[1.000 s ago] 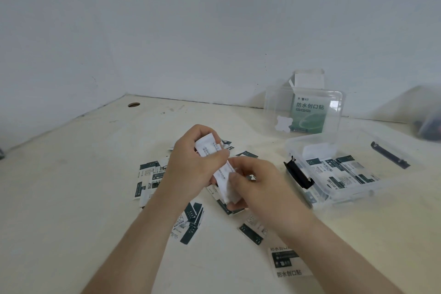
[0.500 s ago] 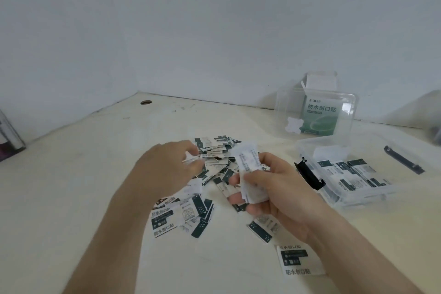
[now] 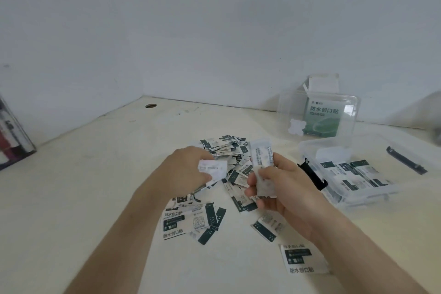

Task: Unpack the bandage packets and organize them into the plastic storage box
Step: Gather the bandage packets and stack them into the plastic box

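Small white and dark green bandage packets lie in a loose pile [image 3: 229,150] in the middle of the pale table, with more scattered towards me. My left hand [image 3: 183,169] pinches one white packet [image 3: 212,168] just above the pile. My right hand [image 3: 279,188] grips a thin stack of white packets [image 3: 261,167], held upright beside it. The clear plastic storage box [image 3: 307,150] sits open to the right, with several packets [image 3: 353,172] laid flat inside. Its lid [image 3: 286,102] stands up at the back.
A green and white bandage carton [image 3: 322,122] stands open behind the clear lid. A single large packet [image 3: 303,258] lies near my right forearm. A dark object [image 3: 12,136] leans at the left wall. A round hole [image 3: 150,105] sits in the table's far corner.
My hands have separated: the left hand drew a single packet off to the left, while the right hand kept the rest of the stack. The view swung left.
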